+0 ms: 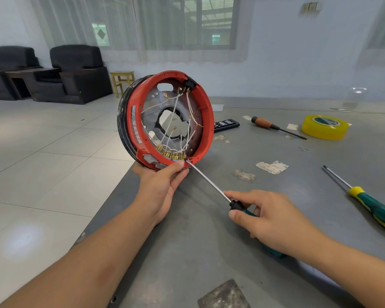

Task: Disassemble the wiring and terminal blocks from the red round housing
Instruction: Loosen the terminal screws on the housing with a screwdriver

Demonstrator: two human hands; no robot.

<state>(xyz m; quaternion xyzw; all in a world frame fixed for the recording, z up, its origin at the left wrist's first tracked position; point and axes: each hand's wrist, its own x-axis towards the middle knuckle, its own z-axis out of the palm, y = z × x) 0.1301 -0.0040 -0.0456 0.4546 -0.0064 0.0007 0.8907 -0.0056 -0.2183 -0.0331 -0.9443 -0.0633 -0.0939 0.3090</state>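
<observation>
The red round housing stands tilted on edge over the table's left corner, its open side facing me. White wires cross its grey inner plate and end in a row of brass terminals at the bottom rim. A black block sits at the top rim. My left hand grips the housing's lower rim, thumb on the inside edge. My right hand holds a green-handled screwdriver, whose tip touches the rim beside the terminals.
On the grey table lie a second green-and-yellow screwdriver, a wooden-handled screwdriver, a yellow tape roll and a black remote. Tape scraps dot the surface. Black armchairs and a stool stand far left.
</observation>
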